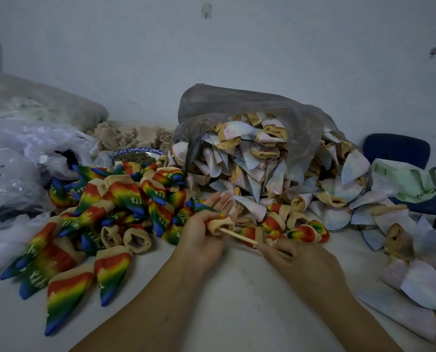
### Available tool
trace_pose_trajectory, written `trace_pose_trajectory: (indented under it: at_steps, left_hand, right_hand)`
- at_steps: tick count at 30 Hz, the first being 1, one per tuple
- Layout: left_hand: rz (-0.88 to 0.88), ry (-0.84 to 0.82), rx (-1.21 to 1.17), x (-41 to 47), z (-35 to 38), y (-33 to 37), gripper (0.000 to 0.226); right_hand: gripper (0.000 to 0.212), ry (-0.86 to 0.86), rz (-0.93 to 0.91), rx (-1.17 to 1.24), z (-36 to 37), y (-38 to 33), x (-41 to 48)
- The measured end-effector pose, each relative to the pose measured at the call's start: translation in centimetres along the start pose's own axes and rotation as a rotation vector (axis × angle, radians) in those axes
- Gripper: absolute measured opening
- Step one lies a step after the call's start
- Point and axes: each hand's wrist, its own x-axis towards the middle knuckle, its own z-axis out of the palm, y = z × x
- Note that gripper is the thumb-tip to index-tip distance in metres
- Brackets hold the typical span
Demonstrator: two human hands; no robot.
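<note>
My left hand (201,232) holds a small rainbow fabric cone (218,223) by its beige open end, thumb across it and fingers stretched out behind. My right hand (298,260) pinches a thin wooden stick (239,237) whose far tip goes into the cone's beige opening. Both hands hover just above the white table (237,288), near its middle.
A heap of rainbow cones (115,209) lies at the left. A grey plastic bag (257,115) spills pale inside-out cones (262,168) behind the hands and to the right. Clear crumpled plastic (21,158) fills the far left. A blue chair (399,153) stands at the right.
</note>
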Motion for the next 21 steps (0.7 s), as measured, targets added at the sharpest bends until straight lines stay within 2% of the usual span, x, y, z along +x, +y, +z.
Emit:
trace_pose_trajectory:
  at_steps: [3, 8, 14, 21]
  left_hand:
    - [0.017, 0.043, 0.137, 0.0, 0.0, -0.1, 0.016]
    - [0.034, -0.022, 0.344, -0.3, 0.5, -0.9, 0.045]
    - [0.052, -0.106, 0.422, -0.9, 0.6, -0.9, 0.040]
    - [0.047, -0.114, 0.785, -0.9, 0.3, -2.0, 0.037]
  right_hand:
    - [0.070, -0.044, 0.110, 0.138, 0.1, 0.0, 0.1]
    - [0.063, -0.045, 0.230, 0.315, -0.3, 0.3, 0.2]
    - [0.055, -0.061, 0.226, 0.324, -0.3, 0.2, 0.2]
    - [0.064, -0.053, 0.233, 0.327, -0.2, -0.1, 0.1]
